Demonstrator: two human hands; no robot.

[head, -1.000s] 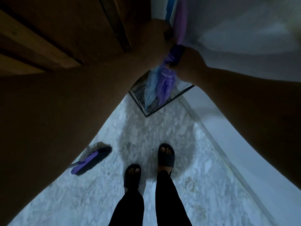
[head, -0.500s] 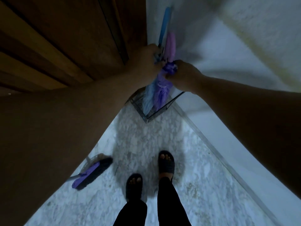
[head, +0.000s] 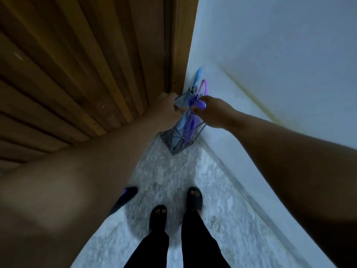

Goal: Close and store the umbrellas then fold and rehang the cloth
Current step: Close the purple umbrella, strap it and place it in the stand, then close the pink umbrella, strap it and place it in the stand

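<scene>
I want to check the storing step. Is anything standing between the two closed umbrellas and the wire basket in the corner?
Nothing visible does. The closed blue umbrella and closed purple umbrella already stand inside the black wire basket. The left hand grips the blue one, the right hand the purple one.

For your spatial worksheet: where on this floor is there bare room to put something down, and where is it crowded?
Bare floor lies between the sandalled feet and the white wall. The corner is crowded: the wire stand holds the blue umbrella and purple umbrella, gripped by the left hand and right hand.
</scene>
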